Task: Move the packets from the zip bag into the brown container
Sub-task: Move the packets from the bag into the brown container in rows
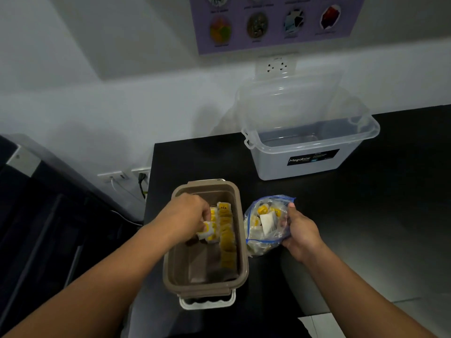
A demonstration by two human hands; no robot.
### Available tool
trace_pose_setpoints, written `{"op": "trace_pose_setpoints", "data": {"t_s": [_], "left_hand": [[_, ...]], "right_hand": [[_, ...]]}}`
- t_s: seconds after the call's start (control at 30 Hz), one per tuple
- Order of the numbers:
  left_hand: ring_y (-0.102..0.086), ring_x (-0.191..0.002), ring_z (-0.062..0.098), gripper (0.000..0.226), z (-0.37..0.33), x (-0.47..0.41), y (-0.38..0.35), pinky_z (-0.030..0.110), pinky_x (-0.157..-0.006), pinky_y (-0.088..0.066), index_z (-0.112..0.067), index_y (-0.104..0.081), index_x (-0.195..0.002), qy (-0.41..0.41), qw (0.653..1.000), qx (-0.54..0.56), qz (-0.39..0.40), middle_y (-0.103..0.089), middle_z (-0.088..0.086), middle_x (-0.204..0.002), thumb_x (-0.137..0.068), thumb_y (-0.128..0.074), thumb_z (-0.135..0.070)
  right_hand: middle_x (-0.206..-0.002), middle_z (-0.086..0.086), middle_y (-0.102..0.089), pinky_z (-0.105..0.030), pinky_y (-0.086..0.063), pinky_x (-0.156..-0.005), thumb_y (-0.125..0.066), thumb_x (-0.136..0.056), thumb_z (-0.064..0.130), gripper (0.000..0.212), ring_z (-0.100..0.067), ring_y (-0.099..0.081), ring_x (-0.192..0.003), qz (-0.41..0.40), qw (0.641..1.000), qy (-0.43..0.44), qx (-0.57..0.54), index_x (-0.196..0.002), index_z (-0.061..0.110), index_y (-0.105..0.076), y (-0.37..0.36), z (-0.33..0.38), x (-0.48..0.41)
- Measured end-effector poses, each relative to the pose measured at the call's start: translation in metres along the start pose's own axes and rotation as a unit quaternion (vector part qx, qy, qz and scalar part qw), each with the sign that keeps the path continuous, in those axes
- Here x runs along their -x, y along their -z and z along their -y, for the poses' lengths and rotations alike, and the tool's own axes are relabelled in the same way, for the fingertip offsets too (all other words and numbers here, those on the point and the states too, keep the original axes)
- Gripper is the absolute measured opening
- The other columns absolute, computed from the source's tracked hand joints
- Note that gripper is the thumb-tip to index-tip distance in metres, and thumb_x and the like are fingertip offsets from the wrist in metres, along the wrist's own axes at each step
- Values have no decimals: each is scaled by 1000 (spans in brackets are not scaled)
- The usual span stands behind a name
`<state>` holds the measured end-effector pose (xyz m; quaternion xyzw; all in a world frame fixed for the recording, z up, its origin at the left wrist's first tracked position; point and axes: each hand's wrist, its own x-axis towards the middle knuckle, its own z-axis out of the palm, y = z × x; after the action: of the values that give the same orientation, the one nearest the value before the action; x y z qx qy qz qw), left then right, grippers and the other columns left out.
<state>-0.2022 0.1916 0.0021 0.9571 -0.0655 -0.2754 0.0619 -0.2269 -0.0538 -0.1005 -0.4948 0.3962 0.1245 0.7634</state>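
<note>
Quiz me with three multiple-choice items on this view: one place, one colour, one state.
1. Where is the zip bag? A) inside a drawer B) right of the brown container C) on a chair
2. The zip bag's seal strip is: A) red B) green C) blue
3. The left hand: A) grips packets B) lies flat, empty C) holds a spoon
Answers: B, it sits beside the container's right wall, held by the right hand; C, blue edging shows at the mouth; A, fingers curl round packets over the container.
</note>
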Motion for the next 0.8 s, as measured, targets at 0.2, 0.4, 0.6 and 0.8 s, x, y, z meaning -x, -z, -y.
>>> {"op": "trace_pose_setpoints", "data": {"t_s": [0.2, 0.4, 0.6, 0.8], "left_hand": [[-64, -85, 12, 19, 3, -23, -25, 27, -76, -48, -29, -65, -78, -43, 998, -33, 41, -65, -8, -83, -81, -78, -16], [-66, -86, 13, 10, -2, -40, -37, 37, -90, -56, -26, -68, -88, -57, 997, -14, 41, -68, -4, -91, -87, -71, -16], [-66, -87, 16, 8, -3, -42, -43, 39, -90, -57, -25, -67, -88, -49, 998, -17, 34, -68, -2, -94, -90, -67, -17], [-66, -84, 14, 9, 0, -37, -46, 38, -87, -58, -26, -66, -87, -54, 998, -18, 14, -67, -3, -92, -88, -68, -18]], "right_hand": [[-112, -15, -77, -60, -56, -99, -52, -109, 35, 39, -33, -74, -104, -15, 1000, 21, -17, -129, 4, -66, -4, -5, -1], [-108, -13, -78, -59, -57, -96, -53, -108, 35, 37, -33, -75, -102, -28, 999, 29, -30, -128, 6, -67, -4, -11, -2], [-113, -17, -77, -58, -58, -96, -55, -107, 31, 35, -35, -75, -106, -7, 999, 42, -34, -127, 5, -65, 5, -17, 3], [-112, -17, -77, -45, -63, -83, -60, -104, 21, 23, -32, -76, -102, -12, 997, 78, 7, -120, 6, -67, 13, -29, 10]]}}
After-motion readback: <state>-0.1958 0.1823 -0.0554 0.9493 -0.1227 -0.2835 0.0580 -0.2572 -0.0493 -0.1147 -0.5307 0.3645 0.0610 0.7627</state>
